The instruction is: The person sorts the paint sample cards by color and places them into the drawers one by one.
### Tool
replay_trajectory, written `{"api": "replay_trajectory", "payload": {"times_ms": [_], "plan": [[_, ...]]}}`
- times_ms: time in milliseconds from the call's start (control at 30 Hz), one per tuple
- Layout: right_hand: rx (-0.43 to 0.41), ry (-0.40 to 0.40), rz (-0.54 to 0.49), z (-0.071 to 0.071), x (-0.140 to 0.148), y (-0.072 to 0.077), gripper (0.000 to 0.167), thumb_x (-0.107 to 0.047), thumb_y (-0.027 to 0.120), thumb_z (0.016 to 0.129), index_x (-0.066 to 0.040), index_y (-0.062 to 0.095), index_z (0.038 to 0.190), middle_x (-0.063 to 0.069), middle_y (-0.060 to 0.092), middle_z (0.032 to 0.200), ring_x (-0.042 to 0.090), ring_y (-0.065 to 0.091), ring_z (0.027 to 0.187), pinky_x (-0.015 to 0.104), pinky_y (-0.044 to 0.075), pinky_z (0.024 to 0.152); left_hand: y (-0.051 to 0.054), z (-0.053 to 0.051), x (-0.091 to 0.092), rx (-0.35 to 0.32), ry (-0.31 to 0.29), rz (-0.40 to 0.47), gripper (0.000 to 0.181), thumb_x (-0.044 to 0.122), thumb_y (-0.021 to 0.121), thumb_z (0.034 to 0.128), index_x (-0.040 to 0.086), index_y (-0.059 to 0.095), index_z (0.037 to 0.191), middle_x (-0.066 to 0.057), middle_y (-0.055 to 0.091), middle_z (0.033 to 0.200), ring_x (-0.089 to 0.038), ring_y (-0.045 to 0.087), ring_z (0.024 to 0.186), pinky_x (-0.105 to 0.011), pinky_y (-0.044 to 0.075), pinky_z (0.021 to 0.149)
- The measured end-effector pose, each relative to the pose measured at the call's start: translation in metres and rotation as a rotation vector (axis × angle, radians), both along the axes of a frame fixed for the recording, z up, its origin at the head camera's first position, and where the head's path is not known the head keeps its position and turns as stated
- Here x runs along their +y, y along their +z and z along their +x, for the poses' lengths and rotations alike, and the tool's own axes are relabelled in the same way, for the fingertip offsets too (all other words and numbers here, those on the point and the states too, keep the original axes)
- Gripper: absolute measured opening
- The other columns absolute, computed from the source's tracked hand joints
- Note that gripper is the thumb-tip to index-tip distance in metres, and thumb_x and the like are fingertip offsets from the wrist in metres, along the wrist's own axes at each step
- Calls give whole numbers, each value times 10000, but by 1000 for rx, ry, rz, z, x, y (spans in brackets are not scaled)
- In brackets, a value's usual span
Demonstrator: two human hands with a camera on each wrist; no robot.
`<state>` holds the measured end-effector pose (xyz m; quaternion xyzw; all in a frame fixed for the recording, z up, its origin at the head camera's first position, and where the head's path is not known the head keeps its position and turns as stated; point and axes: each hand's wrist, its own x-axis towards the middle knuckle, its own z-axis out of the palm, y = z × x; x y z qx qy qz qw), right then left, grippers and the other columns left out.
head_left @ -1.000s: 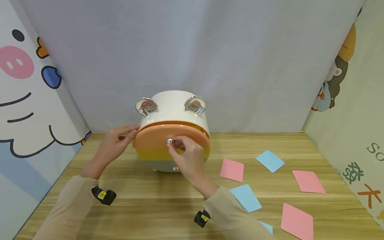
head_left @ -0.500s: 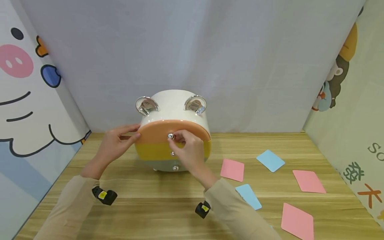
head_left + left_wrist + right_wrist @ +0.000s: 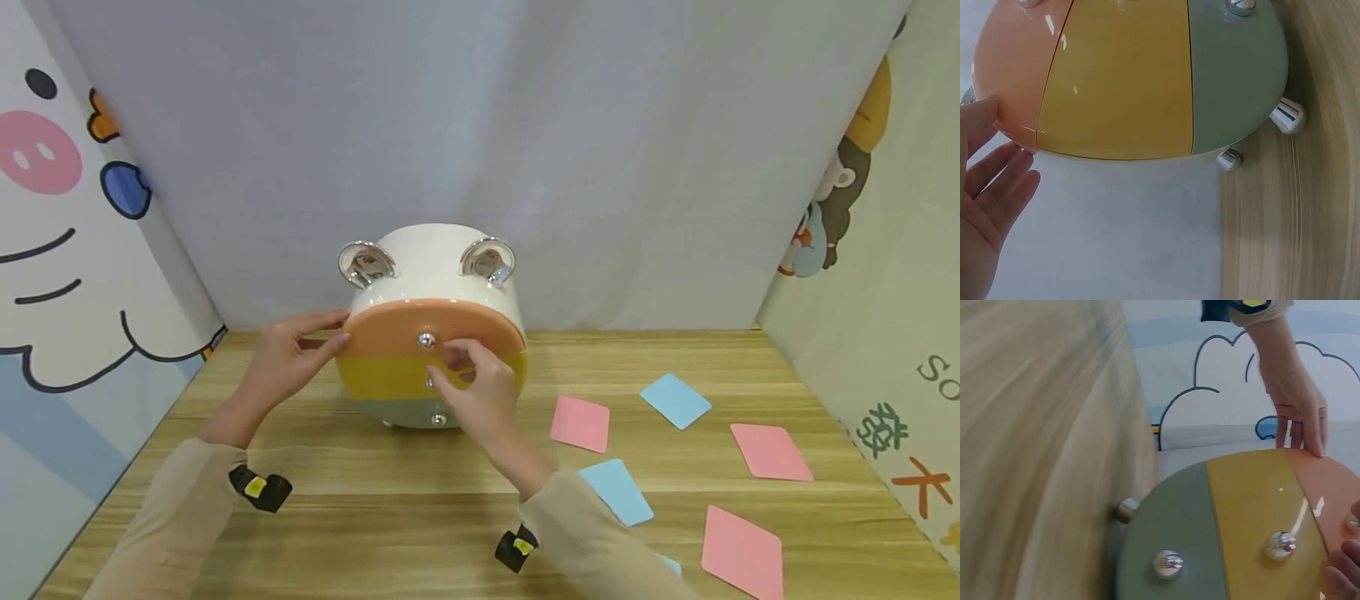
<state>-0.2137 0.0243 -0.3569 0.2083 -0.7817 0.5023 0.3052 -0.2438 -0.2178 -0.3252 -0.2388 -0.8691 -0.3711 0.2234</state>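
Right hand (image 3: 482,398) has released the top knob (image 3: 427,340) (fingers apart); relaxed left hand (image 3: 287,360) touches cabinet (image 3: 393,367).

soft light | glare on drawer fronts (image 3: 1116,81) | right-wrist view: tabletop (image 3: 1041,456) blurred

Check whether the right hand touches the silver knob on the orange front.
Apart. The head view shows it: a strip of the orange front is visible between the right hand and the silver knob.

White cabinet (image 3: 435,260); orange front (image 3: 405,321), yellow front (image 3: 386,379), grey-green front (image 3: 408,414).
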Motion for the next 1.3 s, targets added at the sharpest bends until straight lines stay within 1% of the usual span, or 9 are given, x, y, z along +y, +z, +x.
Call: {"api": "replay_trajectory", "payload": {"times_ms": [100, 200, 300, 433, 667, 900, 967, 1167, 1300], "plan": [[-31, -17, 14, 3, 0, -11, 235, -91, 735, 739, -7, 619, 926, 78, 641, 803, 169, 632, 720, 207, 553, 599, 1, 1, 0, -6, -3, 6, 314, 102, 646, 843, -4, 629, 1139, -179, 636, 1079, -300, 622, 936, -308, 555, 671], [-36, -49, 44, 2, 0, -22, 234, -91, 739, 733, -14, 617, 917, 71, 639, 814, 164, 628, 721, 225, 555, 595, 1, 1, 0, -12, 3, -3, 322, 120, 644, 847, 1, 626, 1146, -176, 635, 1086, -301, 622, 942, -325, 556, 675], [-8, -89, 87, 1, -2, -33, 222, -96, 740, 733, -22, 622, 905, 57, 640, 822, 154, 628, 723, 222, 550, 620, 1, 1, 0, -19, 2, -3, 327, 130, 642, 850, 5, 624, 1151, -174, 632, 1093, -303, 620, 950, -348, 556, 680], [25, -108, 104, 2, -6, -43, 207, -134, 735, 754, -37, 636, 907, 38, 645, 836, 140, 625, 740, 201, 539, 663, 0, 1, 0, -24, -8, 8, 325, 123, 641, 850, 5, 623, 1152, -177, 629, 1097, -305, 617, 955, -366, 556, 685], [22, -142, 41, 3, -17, -49, 171, -132, 735, 763, -50, 654, 889, 27, 636, 842, 132, 621, 746, 203, 542, 662, 0, 1, 0, -21, -12, 23, 327, 88, 651, 836, 1, 624, 1150, -179, 628, 1099, -303, 613, 956, -347, 557, 684], [-7, -154, -86, 2, -27, -52, 145, -52, 731, 743, -12, 649, 855, 58, 612, 849, 153, 614, 739, 193, 545, 662, -1, 0, 1, -4, -20, 31, 329, 56, 666, 816, -11, 628, 1136, -185, 630, 1089, -305, 614, 951, -231, 556, 670], [-12, -147, -120, 2, -29, -53, 144, -25, 726, 738, -1, 645, 854, 66, 602, 856, 160, 617, 742, 194, 547, 667, -1, 1, 2, 1, -20, 34, 325, 56, 668, 814, -2, 633, 1133, -172, 636, 1083, -291, 618, 946, -231, 557, 667], [-11, -133, -190, 2, -33, -53, 139, 14, 711, 734, 19, 651, 859, 79, 589, 858, 175, 626, 744, 217, 557, 662, -1, 1, 2, 8, -15, 27, 315, 60, 663, 820, -1, 637, 1128, -171, 639, 1076, -292, 619, 943, -296, 563, 666], [5, -135, -225, 2, -33, -52, 127, 31, 706, 721, 26, 661, 840, 86, 594, 832, 177, 634, 728, 203, 556, 648, 0, 2, 2, 2, -12, 33, 314, 68, 662, 823, 8, 638, 1131, -160, 644, 1070, -280, 624, 939, -264, 561, 670]]}}
